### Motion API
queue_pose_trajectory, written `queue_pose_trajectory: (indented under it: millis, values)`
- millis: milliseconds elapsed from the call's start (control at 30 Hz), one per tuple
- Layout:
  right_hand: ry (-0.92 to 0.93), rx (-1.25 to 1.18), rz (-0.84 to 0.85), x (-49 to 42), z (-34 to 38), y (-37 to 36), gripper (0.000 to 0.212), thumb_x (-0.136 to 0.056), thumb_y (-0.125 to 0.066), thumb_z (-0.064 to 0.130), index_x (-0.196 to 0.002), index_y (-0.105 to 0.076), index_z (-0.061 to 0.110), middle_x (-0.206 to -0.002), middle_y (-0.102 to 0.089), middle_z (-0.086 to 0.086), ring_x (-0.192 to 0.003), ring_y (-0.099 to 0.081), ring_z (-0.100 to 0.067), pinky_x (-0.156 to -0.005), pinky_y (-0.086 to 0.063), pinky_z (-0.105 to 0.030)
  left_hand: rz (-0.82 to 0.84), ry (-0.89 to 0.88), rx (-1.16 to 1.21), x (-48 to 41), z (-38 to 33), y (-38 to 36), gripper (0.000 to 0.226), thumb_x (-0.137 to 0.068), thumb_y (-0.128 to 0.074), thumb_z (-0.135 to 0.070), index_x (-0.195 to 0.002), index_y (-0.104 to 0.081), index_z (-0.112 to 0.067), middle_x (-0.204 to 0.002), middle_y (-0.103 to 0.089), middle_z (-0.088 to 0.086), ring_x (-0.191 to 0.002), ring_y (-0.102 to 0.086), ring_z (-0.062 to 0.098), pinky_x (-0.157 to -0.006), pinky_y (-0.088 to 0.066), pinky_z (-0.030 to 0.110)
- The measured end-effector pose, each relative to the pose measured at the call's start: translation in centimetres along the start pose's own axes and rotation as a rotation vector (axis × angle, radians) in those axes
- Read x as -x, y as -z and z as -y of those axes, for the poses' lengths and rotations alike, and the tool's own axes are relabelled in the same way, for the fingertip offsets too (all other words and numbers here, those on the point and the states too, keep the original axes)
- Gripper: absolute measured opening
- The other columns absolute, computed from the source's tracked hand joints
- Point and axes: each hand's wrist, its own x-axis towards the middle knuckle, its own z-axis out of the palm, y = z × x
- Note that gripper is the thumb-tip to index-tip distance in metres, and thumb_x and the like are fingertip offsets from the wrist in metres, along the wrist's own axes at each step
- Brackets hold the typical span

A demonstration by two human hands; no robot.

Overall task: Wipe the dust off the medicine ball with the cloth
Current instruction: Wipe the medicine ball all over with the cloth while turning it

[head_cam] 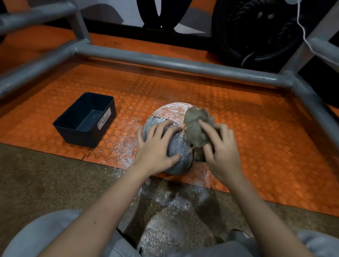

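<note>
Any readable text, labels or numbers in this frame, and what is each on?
Label on the bin: handwritten, two lines, seems to read "WASTE BASKET"; blurred, not certain.
Ball: pattern only, no readable text.

1. One medicine ball (pixel 169 113), orange and patterned grey.
2. One cloth (pixel 196 126), grey-brown.
3. Two hands: the left hand (pixel 155 145) and the right hand (pixel 223 149).
4. One dark bin (pixel 78 136) with one white label (pixel 104 118).
5. One black tyre (pixel 256 28).
6. One grey pipe frame (pixel 168 61).
7. One orange studded floor covering (pixel 263 134).
</note>
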Motion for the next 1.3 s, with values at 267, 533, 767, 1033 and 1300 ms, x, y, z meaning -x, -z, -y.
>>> queue_pose_trajectory:
  millis: [267, 533, 767, 1033, 1300]
  values:
    - [-0.551, -0.063, -0.036, 0.3, -2.7, -0.1, 0.045, -0.093, -0.041, 0.018, -0.137, -0.047, 0.011, -0.124, -0.046, -0.019, -0.117, -0.044, -0.035, -0.098, -0.035, -0.04, 0.011, 0.0, -0.009, 0.1, -0.1, 0.0, 0.068, -0.081, -0.058, -0.056, -0.139, -0.024, -0.044, -0.151, -0.014, -0.012, -0.14, -0.009, 0.011, -0.113, 0.006, 0.056]
    - [-0.526, 0.009, 0.104, 1.3, -3.5, -0.9, 0.044, -0.094, -0.042, 0.015, -0.137, -0.048, 0.012, -0.122, -0.048, -0.02, -0.114, -0.046, -0.037, -0.096, -0.036, -0.042, -0.01, -0.027, -0.02, 0.2, -0.1, -0.5, 0.068, -0.08, -0.057, -0.058, -0.139, -0.025, -0.044, -0.15, -0.015, -0.013, -0.139, -0.01, 0.011, -0.111, 0.007, 0.054]
    - [-0.094, -0.096, -0.107, -0.1, -0.6, 0.3, 0.05, -0.085, -0.038, 0.019, -0.132, -0.053, 0.012, -0.112, -0.05, -0.016, -0.102, -0.041, -0.024, -0.088, -0.035, -0.034, -0.007, -0.022, -0.009, 0.1, 0.1, -0.5, 0.069, -0.08, -0.059, -0.056, -0.139, -0.025, -0.043, -0.151, -0.015, -0.012, -0.139, -0.009, 0.011, -0.111, 0.006, 0.054]
    - [-0.538, -0.068, -0.042, 0.9, -3.4, -0.4, 0.044, -0.095, -0.042, 0.009, -0.138, -0.046, 0.012, -0.123, -0.044, -0.019, -0.117, -0.04, -0.034, -0.097, -0.034, -0.04, -0.002, -0.027, 0.011, 0.1, 0.2, -0.5, 0.068, -0.08, -0.059, -0.054, -0.138, -0.026, -0.044, -0.15, -0.015, -0.012, -0.139, -0.009, 0.012, -0.111, 0.007, 0.054]
    - [-0.537, 0.069, 0.145, 2.4, -3.9, -1.6, 0.042, -0.095, -0.037, 0.018, -0.136, -0.045, 0.012, -0.125, -0.047, -0.017, -0.112, -0.049, -0.037, -0.091, -0.04, -0.04, -0.001, -0.029, -0.012, 0.1, 0.1, -0.5, 0.068, -0.079, -0.058, -0.056, -0.137, -0.025, -0.045, -0.15, -0.013, -0.013, -0.139, -0.009, 0.012, -0.111, 0.007, 0.054]
